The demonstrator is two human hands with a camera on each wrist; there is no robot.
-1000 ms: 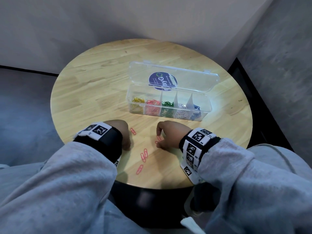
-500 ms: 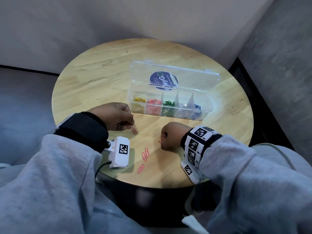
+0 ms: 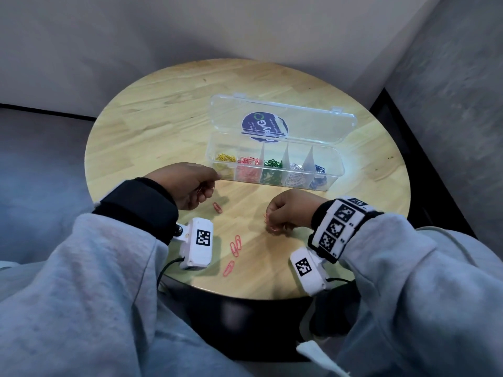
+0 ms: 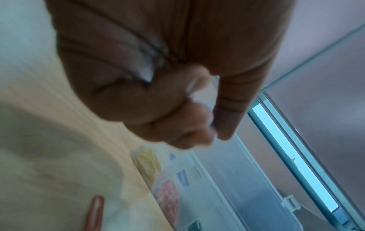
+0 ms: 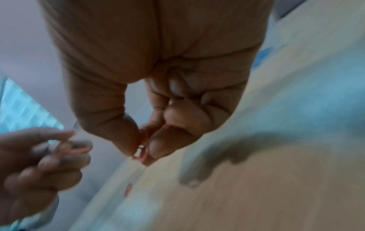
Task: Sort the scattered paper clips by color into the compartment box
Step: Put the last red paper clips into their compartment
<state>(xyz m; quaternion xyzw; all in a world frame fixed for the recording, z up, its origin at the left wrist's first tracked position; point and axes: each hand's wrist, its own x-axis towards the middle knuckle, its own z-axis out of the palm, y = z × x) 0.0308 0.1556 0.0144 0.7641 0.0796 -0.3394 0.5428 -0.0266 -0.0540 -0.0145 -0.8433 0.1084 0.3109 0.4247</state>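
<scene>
Fingers, right hand (image 3: 288,210): curled, thumb and forefinger pinching pink clips (image 3: 269,223) low over the bench; the right wrist view shows pink wire between the pads.
Fingers, left hand (image 3: 187,186): curled round a pink clip (image 3: 202,189), held off the bench, thumb pointing toward the box.
Change: a second ago both hands lay low by the loose clips; the left has since risen and moved toward the box, the right has lifted its catch.
Loose pink clips: one at the near edge (image 3: 228,268), two together beyond it (image 3: 235,245), one just below the left hand (image 3: 217,207).
Bench (image 3: 163,110): round, pale wood.
Compartment box (image 3: 334,172): clear, lid (image 3: 313,118) open and leaning back; left to right yellow (image 3: 225,158), pink (image 3: 248,167), green (image 3: 272,164), silver-white, dark blue.
Reading: only pink remains scattered; both loads likely go to the second compartment from the left, with four more to gather.
</scene>
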